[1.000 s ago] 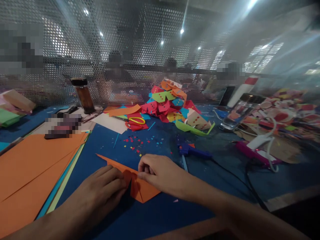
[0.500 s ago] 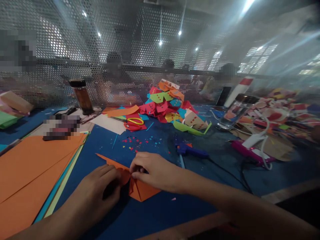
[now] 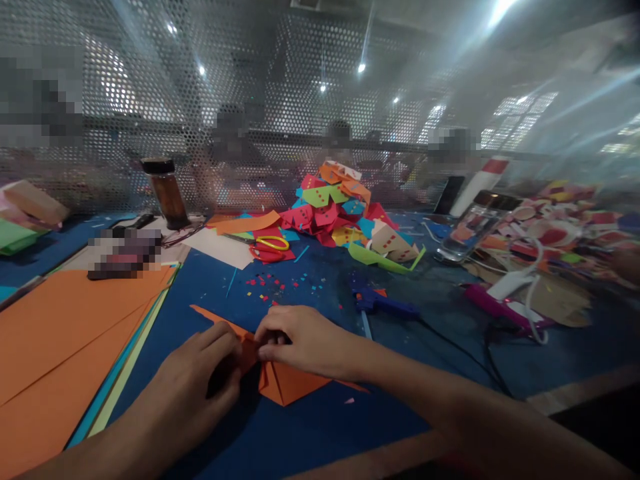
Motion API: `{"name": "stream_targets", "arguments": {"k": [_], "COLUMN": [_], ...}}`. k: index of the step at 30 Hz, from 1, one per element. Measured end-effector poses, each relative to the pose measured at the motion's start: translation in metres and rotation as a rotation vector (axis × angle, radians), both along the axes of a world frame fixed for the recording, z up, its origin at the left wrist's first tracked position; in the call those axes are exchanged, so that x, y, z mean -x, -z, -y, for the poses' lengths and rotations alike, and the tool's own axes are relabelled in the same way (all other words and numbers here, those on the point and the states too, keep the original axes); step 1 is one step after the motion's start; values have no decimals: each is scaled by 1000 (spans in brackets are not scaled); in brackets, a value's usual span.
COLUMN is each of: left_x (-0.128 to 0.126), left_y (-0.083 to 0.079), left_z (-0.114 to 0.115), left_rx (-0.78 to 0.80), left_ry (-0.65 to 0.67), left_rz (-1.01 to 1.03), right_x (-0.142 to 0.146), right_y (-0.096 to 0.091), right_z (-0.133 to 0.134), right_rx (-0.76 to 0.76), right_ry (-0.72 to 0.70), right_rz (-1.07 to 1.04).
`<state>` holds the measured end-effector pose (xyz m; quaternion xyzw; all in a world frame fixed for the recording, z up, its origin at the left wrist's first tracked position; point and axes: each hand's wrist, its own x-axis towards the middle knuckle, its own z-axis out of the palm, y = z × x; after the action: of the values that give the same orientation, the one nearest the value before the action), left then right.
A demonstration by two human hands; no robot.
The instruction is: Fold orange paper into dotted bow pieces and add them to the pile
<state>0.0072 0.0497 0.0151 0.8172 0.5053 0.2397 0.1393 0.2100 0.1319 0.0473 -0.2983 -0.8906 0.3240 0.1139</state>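
A folded piece of orange paper point(image 3: 295, 385) lies on the blue tabletop, close in front of me. My left hand point(image 3: 207, 370) grips its left part, fingers curled, with the fingertips partly hidden. From the right, my right hand point(image 3: 293, 340) pinches the paper near its middle between thumb and fingers. Creases and a folded flap show below the right hand. One thin orange point sticks out at the upper left, another beneath my right forearm. Beyond the hands, tiny coloured paper bits point(image 3: 275, 287) are scattered. A blue glue gun point(image 3: 385, 303) rests to their right.
Scissors point(image 3: 270, 247) with yellow and red handles lie behind the scraps. A pile of folded coloured papers point(image 3: 330, 213) rises at the back. Large orange sheets point(image 3: 75, 333) lie left. A jar point(image 3: 170, 197), a glass bottle point(image 3: 465, 227) and a power strip point(image 3: 505, 307) stand around.
My right hand has shifted slightly left along the orange paper, still pinching it. An orange point now shows beneath my right forearm. The left hand has barely moved.
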Motion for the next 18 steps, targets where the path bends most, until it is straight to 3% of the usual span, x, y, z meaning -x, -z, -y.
{"name": "stream_targets", "arguments": {"k": [4,11,18], "left_x": [0,-1,1], "left_y": [-2,-4,3], "left_z": [0,-1,-2], "left_rx": [-37,-108,21], "left_ry": [7,39,22], "left_rz": [-18,57,60], "right_x": [1,1,-1], "right_y": [1,2,-1], "right_z": [1,2,2], "right_rx": [16,-72,-15], "right_ry": [70,17,-18], "right_rz": [-26,12,21]}}
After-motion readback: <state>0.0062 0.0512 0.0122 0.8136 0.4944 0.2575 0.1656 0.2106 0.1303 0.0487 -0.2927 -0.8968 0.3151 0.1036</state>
